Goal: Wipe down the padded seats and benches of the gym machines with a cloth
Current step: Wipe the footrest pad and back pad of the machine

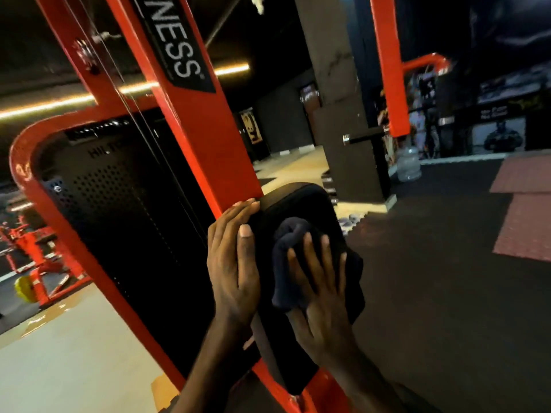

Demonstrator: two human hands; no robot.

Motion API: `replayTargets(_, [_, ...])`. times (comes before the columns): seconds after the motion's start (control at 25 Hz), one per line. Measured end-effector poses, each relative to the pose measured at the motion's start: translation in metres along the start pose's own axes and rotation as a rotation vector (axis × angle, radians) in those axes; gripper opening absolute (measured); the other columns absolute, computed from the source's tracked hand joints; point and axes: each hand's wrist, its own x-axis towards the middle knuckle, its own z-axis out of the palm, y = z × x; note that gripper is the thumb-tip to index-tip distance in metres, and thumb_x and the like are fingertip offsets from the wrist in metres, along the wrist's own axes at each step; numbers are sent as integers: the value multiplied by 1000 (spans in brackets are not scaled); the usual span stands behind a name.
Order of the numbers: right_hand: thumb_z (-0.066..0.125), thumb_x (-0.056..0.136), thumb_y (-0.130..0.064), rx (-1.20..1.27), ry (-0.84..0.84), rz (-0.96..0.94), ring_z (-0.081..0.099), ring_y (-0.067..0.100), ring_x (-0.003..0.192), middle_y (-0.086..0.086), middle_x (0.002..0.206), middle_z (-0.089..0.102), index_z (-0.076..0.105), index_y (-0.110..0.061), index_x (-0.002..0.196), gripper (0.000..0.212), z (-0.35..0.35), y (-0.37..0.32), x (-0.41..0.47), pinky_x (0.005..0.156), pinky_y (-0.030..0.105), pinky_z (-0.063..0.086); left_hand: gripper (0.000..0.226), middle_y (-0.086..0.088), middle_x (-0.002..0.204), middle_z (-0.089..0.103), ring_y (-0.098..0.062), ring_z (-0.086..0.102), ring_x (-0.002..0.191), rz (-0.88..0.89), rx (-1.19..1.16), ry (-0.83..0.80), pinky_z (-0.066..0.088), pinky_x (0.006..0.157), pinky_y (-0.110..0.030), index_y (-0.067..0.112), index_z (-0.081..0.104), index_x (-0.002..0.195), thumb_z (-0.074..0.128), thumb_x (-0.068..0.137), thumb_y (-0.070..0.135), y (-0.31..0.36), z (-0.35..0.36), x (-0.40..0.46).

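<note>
A black padded seat (304, 201) is mounted on the red frame (202, 126) of a gym machine, in the middle of the view. My left hand (232, 263) grips the pad's left edge, thumb on its face and fingers against the frame. My right hand (322, 281) lies flat with fingers spread on a dark bunched cloth (286, 251), pressing it onto the pad's face. The lower part of the pad is hidden behind my hands and forearms.
A black perforated weight-stack cover (125, 210) stands left of the pad. Another red upright (387, 70) and a dark pillar (343, 114) rise behind. A water jug (408, 162) sits on the floor at the back. More red equipment (32, 257) stands far left.
</note>
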Motion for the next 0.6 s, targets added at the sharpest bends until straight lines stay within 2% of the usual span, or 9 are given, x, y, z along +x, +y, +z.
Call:
replayTargets(0.04, [33,107,-54,4,25,20,0,34,163,1,177,1,3,-35,168,71,1,8,6,118,78,16,37,-1,138,67,-17,53,137,-30,-15,-7,43,114,-46,13,69,132,40,111,18,-2,1,-5])
replayTargets(0.16, [17,108,-64,98,87,242,-12,25,163,-4,177,-9,-3,-37,168,69,-11,-5,61,123,73,3,37,3,136,67,-18,54,136,-44,-12,-4,43,114,-43,14,69,133,40,112,21,-5,3,-2])
replayTargets(0.24, [23,109,-60,20,89,82,-10,27,163,-2,177,-7,-1,-33,168,69,-5,-8,49,125,70,1,36,3,134,68,-16,56,133,-7,-2,13,44,113,-42,13,70,132,41,112,19,-11,3,-4])
replayTargets(0.32, [35,109,-52,-19,58,-72,-4,29,163,-2,177,-4,2,-33,169,71,6,23,4,123,73,9,36,5,133,69,-14,57,131,-2,2,20,44,112,-41,13,71,131,41,112,19,-10,3,-4])
replayTargets(0.4, [31,107,-57,56,104,57,-3,26,163,-7,177,-5,-1,-42,167,69,2,54,6,121,73,16,36,8,133,68,-14,57,132,-25,12,25,44,113,-39,16,70,132,40,112,22,-10,2,-4])
replayTargets(0.48, [20,105,-67,145,117,248,-5,24,163,-9,176,-8,-5,-48,165,67,-5,47,47,123,71,12,37,8,134,68,-15,56,133,-27,20,24,43,113,-39,16,70,132,40,112,23,-6,2,-8])
replayTargets(0.52, [18,105,-68,148,103,263,-6,24,163,-7,177,-8,-4,-45,166,69,-11,34,64,125,70,8,37,7,134,68,-16,56,133,-29,15,12,43,114,-41,16,70,132,40,112,22,-5,3,-6])
replayTargets(0.6, [22,107,-64,80,69,98,-8,27,163,-3,177,-8,0,-36,168,71,-9,28,50,126,67,0,36,6,135,68,-19,55,135,-61,-6,-11,43,115,-47,15,69,133,41,113,20,-5,2,-5])
